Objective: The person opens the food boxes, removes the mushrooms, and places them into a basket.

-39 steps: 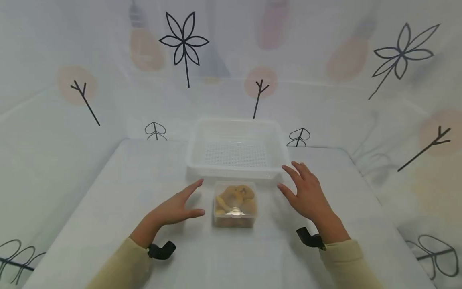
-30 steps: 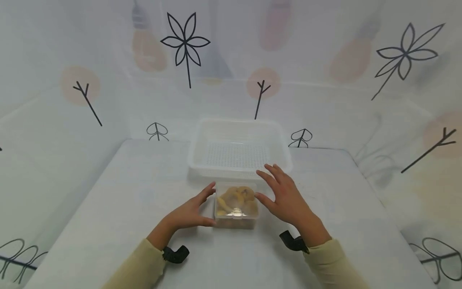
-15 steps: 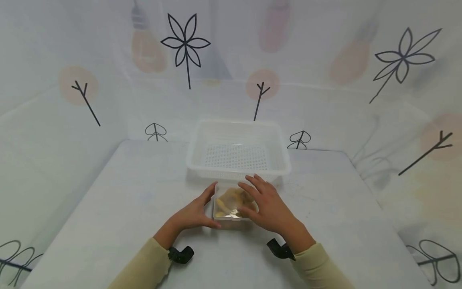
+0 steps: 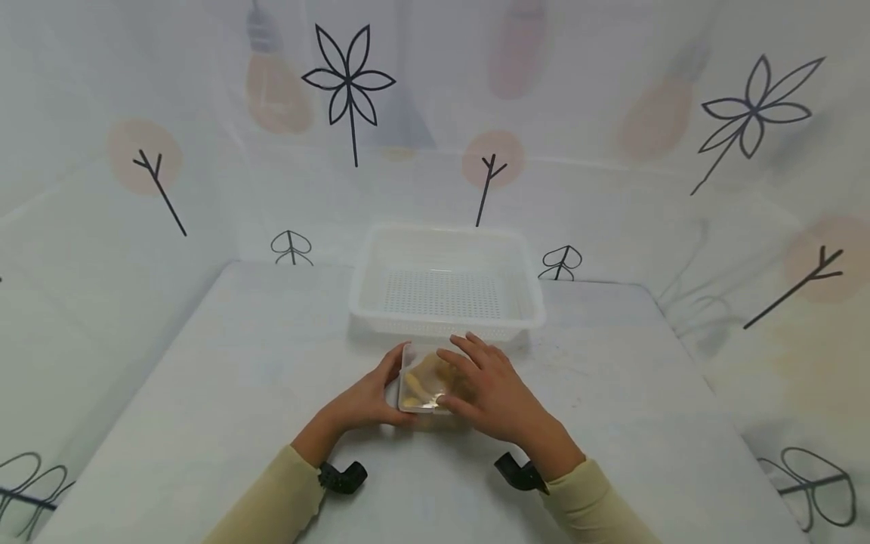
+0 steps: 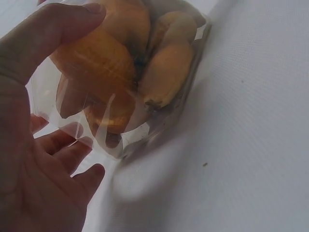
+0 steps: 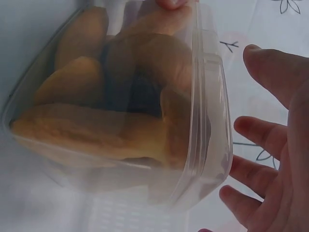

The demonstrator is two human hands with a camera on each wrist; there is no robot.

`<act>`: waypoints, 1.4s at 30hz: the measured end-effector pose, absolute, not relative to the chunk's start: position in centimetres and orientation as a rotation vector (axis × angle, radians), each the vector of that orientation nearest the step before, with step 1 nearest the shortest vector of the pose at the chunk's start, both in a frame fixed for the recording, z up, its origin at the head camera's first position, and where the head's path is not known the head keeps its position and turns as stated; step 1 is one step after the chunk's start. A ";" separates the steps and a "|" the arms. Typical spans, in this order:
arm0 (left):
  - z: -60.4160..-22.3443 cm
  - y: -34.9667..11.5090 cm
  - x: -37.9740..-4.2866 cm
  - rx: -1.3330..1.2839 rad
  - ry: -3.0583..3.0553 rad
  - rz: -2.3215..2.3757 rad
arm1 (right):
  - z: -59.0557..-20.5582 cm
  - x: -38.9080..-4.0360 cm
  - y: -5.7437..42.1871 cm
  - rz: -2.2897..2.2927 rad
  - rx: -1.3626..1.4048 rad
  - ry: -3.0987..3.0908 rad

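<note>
In the head view a small clear plastic box with a lid point(image 4: 420, 385) stands on the white table, filled with yellow-brown, banana-like pieces point(image 5: 166, 75). My left hand point(image 4: 363, 397) grips its left side, thumb along the near wall and fingers around the far one. Over the right part of the lid is my right hand point(image 4: 499, 393), fingers spread and hiding some of the box. From the right wrist, the lid point(image 6: 212, 111) shows still on the box, and the right fingertips point(image 6: 253, 58) stand close to it without curling round it.
Just behind the box sits a white plastic basket point(image 4: 360, 302) with a perforated bottom, nothing seen in it. White cloth walls point(image 4: 421, 189) printed with plants and coloured shapes rise around the white table point(image 4: 224, 363).
Both hands have come inward to the box. The left has taken hold of its left side; the right has moved left over the lid. Most recently the box has shifted slightly left.
</note>
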State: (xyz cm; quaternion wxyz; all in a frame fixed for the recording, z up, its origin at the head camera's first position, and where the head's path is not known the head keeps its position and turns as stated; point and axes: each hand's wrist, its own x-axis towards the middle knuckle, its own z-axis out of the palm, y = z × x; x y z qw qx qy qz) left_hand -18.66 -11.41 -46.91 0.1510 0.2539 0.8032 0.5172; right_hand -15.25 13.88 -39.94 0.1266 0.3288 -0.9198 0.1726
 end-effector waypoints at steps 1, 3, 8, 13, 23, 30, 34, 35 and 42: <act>-47.0 -11.4 -18.7 0.728 2.305 1.485 | -40.0 -15.3 13.8 0.507 0.966 -2.672; -47.0 -11.5 -18.7 0.725 2.306 1.486 | -40.1 -15.3 13.6 0.518 0.984 -2.661; -47.0 -11.5 -18.6 0.701 2.321 1.471 | -40.4 -15.3 13.1 0.517 1.012 -2.651; -47.2 -11.5 -18.4 0.661 2.326 1.471 | -40.8 -15.2 12.6 0.462 1.051 -2.666; -48.5 -10.9 -18.4 0.690 2.301 1.551 | -40.7 -15.1 11.9 0.330 1.076 -2.736; -48.8 -11.1 -18.5 0.688 2.253 1.600 | -40.5 -15.0 11.5 0.222 1.132 -2.730; -48.7 -11.2 -18.5 0.684 2.247 1.595 | -40.3 -14.8 11.1 0.170 1.175 -2.677; -48.7 -11.3 -18.6 0.685 2.249 1.592 | -40.3 -14.7 10.9 0.160 1.185 -2.657; -48.7 -11.3 -18.7 0.681 2.289 1.552 | -40.3 -14.8 10.0 0.058 1.236 -2.543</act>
